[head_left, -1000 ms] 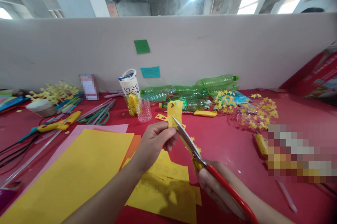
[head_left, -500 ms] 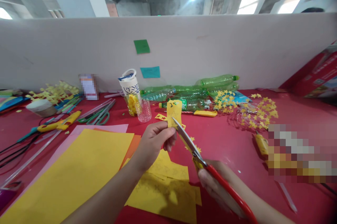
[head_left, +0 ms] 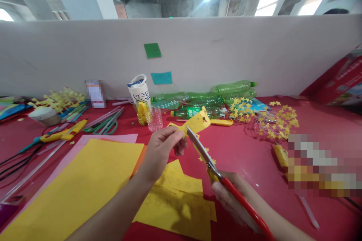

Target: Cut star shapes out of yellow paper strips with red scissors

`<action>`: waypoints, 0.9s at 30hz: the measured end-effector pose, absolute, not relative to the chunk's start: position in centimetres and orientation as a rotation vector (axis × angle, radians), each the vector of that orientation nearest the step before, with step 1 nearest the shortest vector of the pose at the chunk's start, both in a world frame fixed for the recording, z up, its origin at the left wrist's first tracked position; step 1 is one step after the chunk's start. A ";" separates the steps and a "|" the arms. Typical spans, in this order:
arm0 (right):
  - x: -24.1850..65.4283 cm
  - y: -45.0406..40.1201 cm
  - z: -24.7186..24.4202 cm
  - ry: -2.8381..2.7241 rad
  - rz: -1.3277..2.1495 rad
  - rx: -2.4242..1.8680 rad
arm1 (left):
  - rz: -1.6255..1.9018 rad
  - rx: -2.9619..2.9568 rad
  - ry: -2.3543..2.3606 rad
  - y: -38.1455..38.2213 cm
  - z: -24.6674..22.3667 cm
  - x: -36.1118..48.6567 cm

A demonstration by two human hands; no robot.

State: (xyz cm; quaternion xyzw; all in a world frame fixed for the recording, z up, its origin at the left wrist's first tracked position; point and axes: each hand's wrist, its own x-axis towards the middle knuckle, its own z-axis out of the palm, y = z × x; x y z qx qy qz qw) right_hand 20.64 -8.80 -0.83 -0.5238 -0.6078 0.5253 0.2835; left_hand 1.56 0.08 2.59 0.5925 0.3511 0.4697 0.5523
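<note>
My left hand (head_left: 166, 145) pinches a small strip of yellow paper (head_left: 198, 121), which has cut-out gaps near its far end. My right hand (head_left: 233, 199) grips a pair of scissors (head_left: 240, 201) with red handles. Their blade tips touch or overlap the strip's near end, beside my left fingertips; the blades look nearly closed. Below the hands lie several pieces of yellow paper (head_left: 175, 211) with faint drawn outlines. A few small yellow paper stars (head_left: 207, 156) rest on the red table just behind the blades.
A large yellow sheet (head_left: 79, 180) lies at left, near green-handled scissors (head_left: 106, 126) and a yellow glue gun (head_left: 68, 133). Green plastic bottles (head_left: 209, 112), a white cup (head_left: 139, 92) and a yellow cutter (head_left: 222, 122) stand or lie behind. Star clusters (head_left: 278, 122) sit at right.
My left hand has turned the yellow paper strip, so its far end now leans to the right instead of pointing up. The scissors have hardly moved.
</note>
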 end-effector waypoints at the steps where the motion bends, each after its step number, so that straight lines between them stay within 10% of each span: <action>1: 20.6 -8.8 -0.8 -1.624 1.417 -1.409 | 1.137 1.392 0.836 0.1 2.6 1.6; 27: 21.0 -8.7 -1.3 -1.740 1.420 -1.310 | 1.104 1.285 0.783 0.3 2.4 1.6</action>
